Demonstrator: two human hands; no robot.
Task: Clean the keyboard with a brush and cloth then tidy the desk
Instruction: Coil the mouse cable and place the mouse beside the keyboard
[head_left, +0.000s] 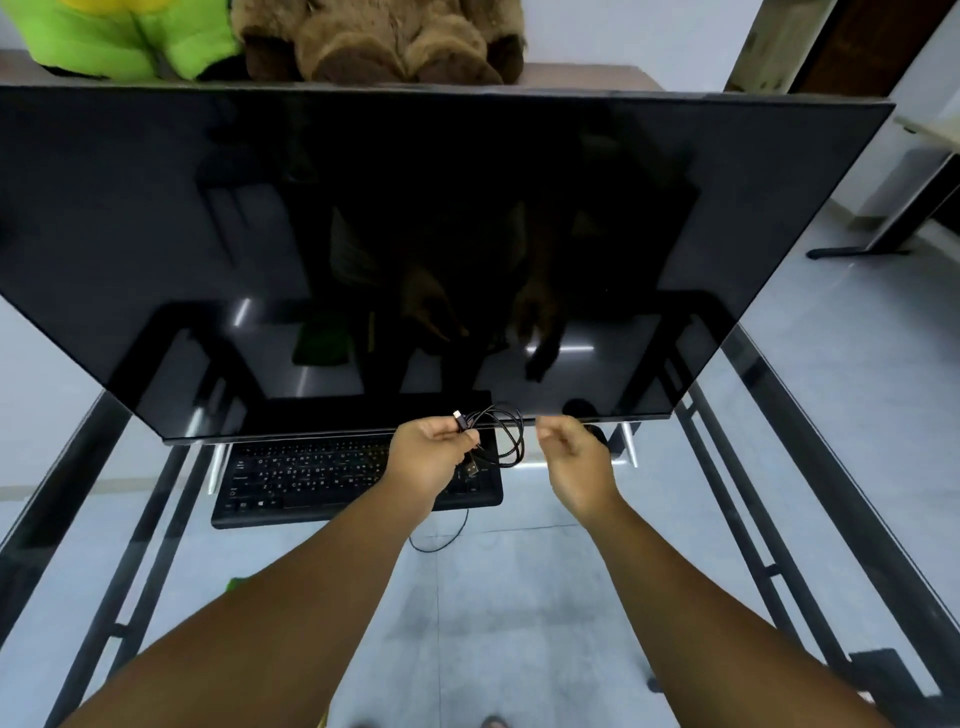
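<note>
Left hand (434, 457) is pinching a coiled black cable (506, 436) above the right end of the keyboard (311, 478); its fingers are closing on the bundle near both plugs, likely to keep the loops from springing apart while tidying. One plug is sticking up past the knuckles, the other is hanging below the hand. Right hand (571, 457) is hovering just right of the coil, not touching it, fingers loosely curled and narrow, holding nothing; probably readying to gather or wrap the loops.

Both forearms are reaching forward from the near edge, wrists roughly level, hands close together but apart, palms turning inward toward each other.

Keyboard is lying flat on the glass table (779, 467), tucked partly under the bottom edge of the big dark monitor (415, 234), its own thin cord looping off the near side. No brush or cloth is showing, so the cleaning part looks done and this reads as the tidy-up step. Plush toys (374, 41) are sitting far behind the monitor.
</note>
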